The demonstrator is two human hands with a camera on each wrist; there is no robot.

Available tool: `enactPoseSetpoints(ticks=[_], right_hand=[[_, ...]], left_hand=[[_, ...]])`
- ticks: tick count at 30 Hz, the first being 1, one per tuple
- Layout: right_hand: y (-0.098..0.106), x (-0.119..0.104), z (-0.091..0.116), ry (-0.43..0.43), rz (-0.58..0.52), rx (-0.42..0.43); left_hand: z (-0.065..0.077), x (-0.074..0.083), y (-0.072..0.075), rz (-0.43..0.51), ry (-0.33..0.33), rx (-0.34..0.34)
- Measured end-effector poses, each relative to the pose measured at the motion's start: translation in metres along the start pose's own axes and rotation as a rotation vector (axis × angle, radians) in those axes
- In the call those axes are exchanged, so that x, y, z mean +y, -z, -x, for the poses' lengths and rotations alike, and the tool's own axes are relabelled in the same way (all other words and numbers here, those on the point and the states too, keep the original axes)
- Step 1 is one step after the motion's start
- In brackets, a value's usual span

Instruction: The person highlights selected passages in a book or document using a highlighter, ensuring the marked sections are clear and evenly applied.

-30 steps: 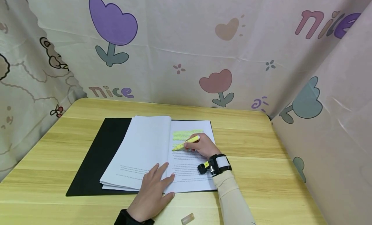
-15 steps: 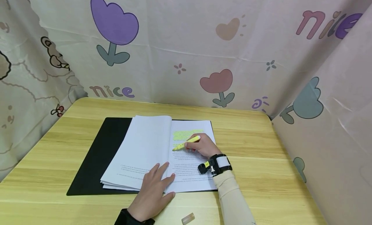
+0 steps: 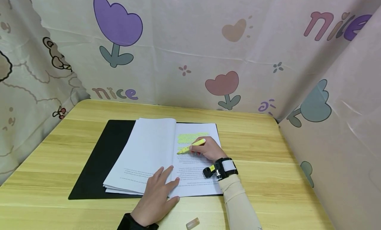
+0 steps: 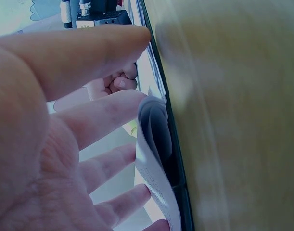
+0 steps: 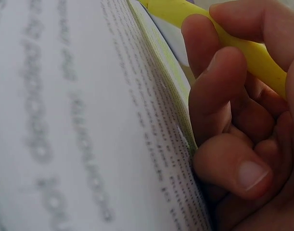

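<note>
My right hand (image 3: 210,148) pinches a yellow highlighter (image 3: 197,143), also large in the right wrist view as a yellow barrel (image 5: 255,57). Its tip meets the right-hand page (image 3: 193,187) near the left end of a printed line, below a block of yellow-marked text (image 3: 190,137). My left hand (image 3: 157,195) lies with spread fingers across the fold and lower part of the open sheets. In the left wrist view the fingertips (image 4: 137,190) touch the curled paper edge (image 4: 156,139). The left-hand page (image 3: 148,147) is mostly blank, with a few lines at its bottom.
A black folder cover (image 3: 101,160) lies under the papers and sticks out to the left. A small translucent cap (image 3: 192,223) lies on the wooden table (image 3: 256,140) near the front edge. Printed cloth (image 3: 178,35) hangs behind and at both sides.
</note>
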State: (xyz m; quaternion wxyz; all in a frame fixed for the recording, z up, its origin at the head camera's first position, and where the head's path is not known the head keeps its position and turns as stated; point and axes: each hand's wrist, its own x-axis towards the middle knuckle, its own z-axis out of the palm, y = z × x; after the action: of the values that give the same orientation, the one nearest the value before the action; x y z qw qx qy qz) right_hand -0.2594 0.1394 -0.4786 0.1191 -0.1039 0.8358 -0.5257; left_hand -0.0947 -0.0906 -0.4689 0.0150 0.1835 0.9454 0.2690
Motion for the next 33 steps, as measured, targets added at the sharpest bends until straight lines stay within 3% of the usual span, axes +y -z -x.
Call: enactPoseSetpoints(ticks=[33], right_hand=[[0.0031,0.0019,-0.0004,0.011,-0.010,0.026]], left_hand=[[-0.0009,0.0025,0.0011,-0.006,0.018,-0.007]])
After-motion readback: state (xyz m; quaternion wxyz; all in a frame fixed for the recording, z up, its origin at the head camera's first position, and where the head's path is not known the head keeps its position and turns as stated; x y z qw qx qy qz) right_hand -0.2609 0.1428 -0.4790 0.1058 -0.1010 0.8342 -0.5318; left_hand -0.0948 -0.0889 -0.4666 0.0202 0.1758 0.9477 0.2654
